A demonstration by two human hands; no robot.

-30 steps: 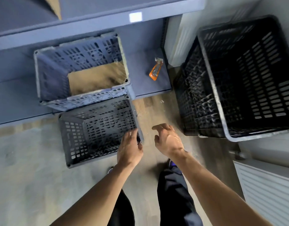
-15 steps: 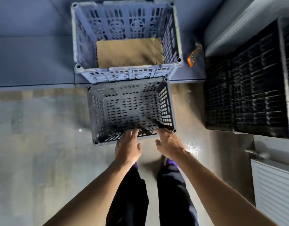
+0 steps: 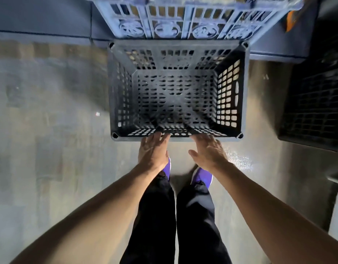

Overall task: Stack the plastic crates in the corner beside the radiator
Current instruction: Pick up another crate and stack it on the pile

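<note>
Dark slatted crate [image 3: 176, 45], left hand [image 3: 152, 153], right hand [image 3: 208, 151] on its near rim, both grips spread

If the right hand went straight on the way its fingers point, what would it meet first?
The right hand would meet the near rim of the dark grey crate first; its fingertips look to be at it, though depth is unclear. Beyond lies the crate's open inside.

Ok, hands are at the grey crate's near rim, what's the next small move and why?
Probably curl the fingers over that rim to grip it. The left hand and right hand lie flat with fingertips at the grey crate's near edge, not yet holding, and it stands on the floor apart from the black crates.
</note>
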